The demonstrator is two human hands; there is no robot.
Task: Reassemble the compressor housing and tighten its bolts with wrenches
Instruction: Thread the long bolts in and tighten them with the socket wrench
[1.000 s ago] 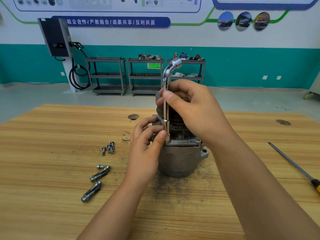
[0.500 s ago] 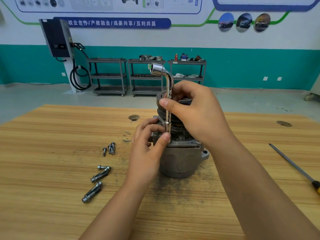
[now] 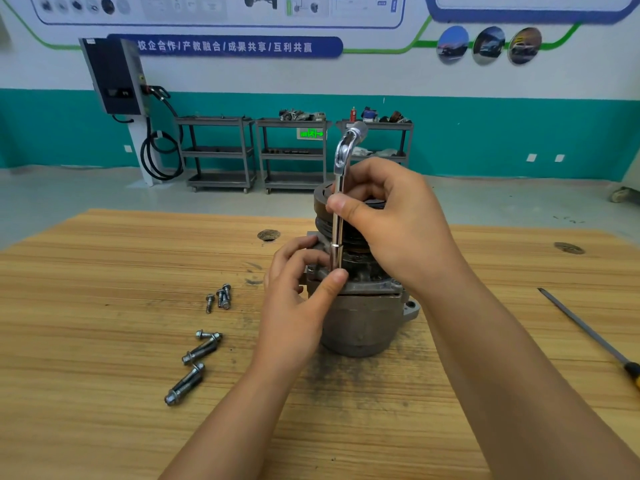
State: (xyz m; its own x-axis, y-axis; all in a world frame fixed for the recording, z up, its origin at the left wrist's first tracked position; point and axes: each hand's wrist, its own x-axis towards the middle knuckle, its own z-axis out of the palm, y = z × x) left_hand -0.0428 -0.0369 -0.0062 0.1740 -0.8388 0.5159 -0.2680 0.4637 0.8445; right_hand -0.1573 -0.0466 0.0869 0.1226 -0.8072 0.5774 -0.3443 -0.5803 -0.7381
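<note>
The right hand (image 3: 391,223), fingers pinched on the upright socket wrench (image 3: 337,216), has twirled its bent top rightward. The left hand (image 3: 298,296) pinches its tip against the compressor housing (image 3: 360,323), mid-table (image 3: 104,341). The bolt's threading down, I'd judge.

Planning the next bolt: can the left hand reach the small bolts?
Probably yes: small bolts lie just left of the left hand, nothing between; it must first release the wrench.
</note>
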